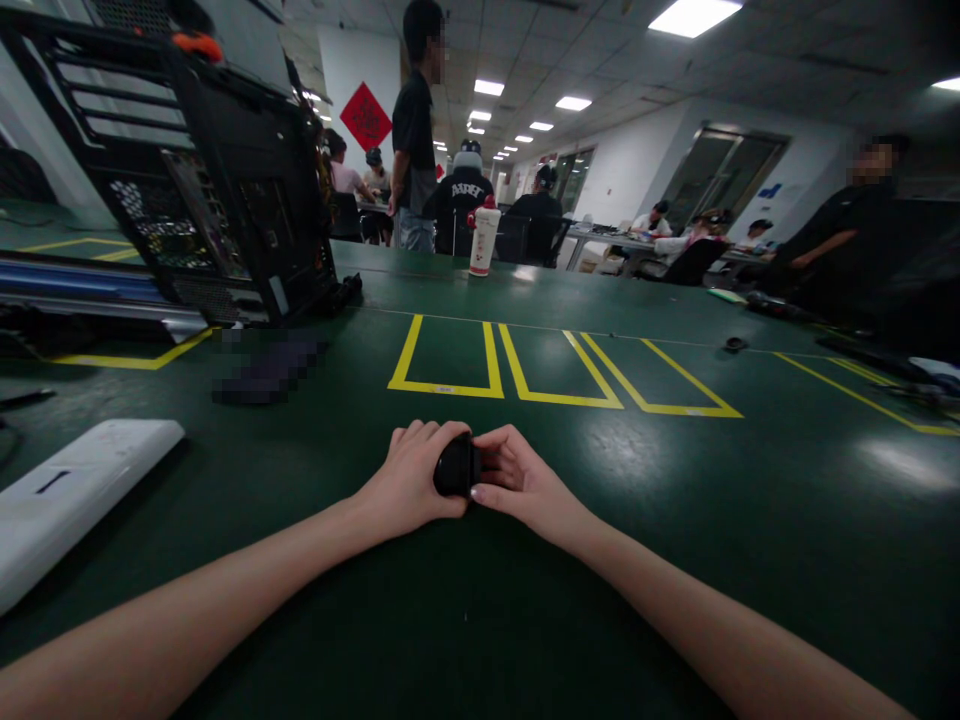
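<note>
A small, glossy black object with a rounded left side point(451, 468) is held between my two hands, low over the green table; its exact kind is hard to make out. My left hand point(411, 478) curls round its left side, thumb below and fingers over the top. On the other side, my right hand point(521, 483) grips the object's flat right edge with thumb and fingertips. Part of the object is covered by the fingers.
Yellow tape outlines point(446, 390) mark the green table point(675, 520) ahead. A white box-shaped device point(82, 495) lies at left, near an open black computer case point(247, 200). Farther back stand a white cup point(484, 240) and a small dark round piece point(735, 344). Several people are beyond.
</note>
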Tool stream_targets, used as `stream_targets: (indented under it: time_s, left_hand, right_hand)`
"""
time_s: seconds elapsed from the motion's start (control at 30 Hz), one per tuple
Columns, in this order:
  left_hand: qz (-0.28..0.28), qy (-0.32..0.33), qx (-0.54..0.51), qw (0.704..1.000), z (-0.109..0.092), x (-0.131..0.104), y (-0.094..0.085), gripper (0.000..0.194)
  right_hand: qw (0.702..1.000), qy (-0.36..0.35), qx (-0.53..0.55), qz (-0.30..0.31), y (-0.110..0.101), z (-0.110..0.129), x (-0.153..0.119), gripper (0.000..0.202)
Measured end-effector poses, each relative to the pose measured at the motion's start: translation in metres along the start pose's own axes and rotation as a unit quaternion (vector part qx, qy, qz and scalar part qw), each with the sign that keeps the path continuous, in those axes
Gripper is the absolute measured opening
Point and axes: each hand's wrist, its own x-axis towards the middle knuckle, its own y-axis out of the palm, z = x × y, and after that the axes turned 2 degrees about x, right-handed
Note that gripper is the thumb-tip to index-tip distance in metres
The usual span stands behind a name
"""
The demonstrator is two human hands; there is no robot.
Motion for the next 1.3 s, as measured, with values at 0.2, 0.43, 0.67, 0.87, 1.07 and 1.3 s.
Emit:
stream_targets:
  time_s: [0.2, 0.43, 0.67, 0.87, 1.07, 1.3]
  left_hand:
    - [-0.004, 0.001, 0.001, 1.0, 0.0006, 0.0003, 0.0006, 0.052]
    - [-0.003, -0.001, 0.005, 1.0, 0.0009, 0.0004, 0.001, 0.053]
    - [-0.001, 0.0, 0.001, 1.0, -0.0002, 0.0007, 0.0002, 0.054]
    - [-0.005, 0.003, 0.005, 1.0, 0.0002, 0.0011, 0.0011, 0.053]
    - [-0.004, 0.002, -0.003, 1.0, -0.0007, 0.0006, 0.0002, 0.051]
    - [0.0, 0.003, -0.003, 1.0, -0.0001, 0.0, -0.0002, 0.054]
  right_hand:
    - [1.0, -0.002, 0.021, -0.015, 0.002, 0.0003, -0.0008, 0.022]
    - [0.999, 0.006, 0.001, -0.034, 0.0033, -0.0003, 0.0015, 0.028]
    - [1.0, 0.004, -0.005, 0.0, 0.0016, 0.0017, -0.0009, 0.032]
    - [1.0, 0.001, 0.019, -0.023, 0.0033, -0.0003, -0.0008, 0.023]
    - [0.999, 0.015, -0.021, -0.04, 0.0035, -0.0001, 0.0018, 0.028]
    - [1.0, -0.005, 0.009, -0.003, 0.0018, 0.0016, -0.0016, 0.032]
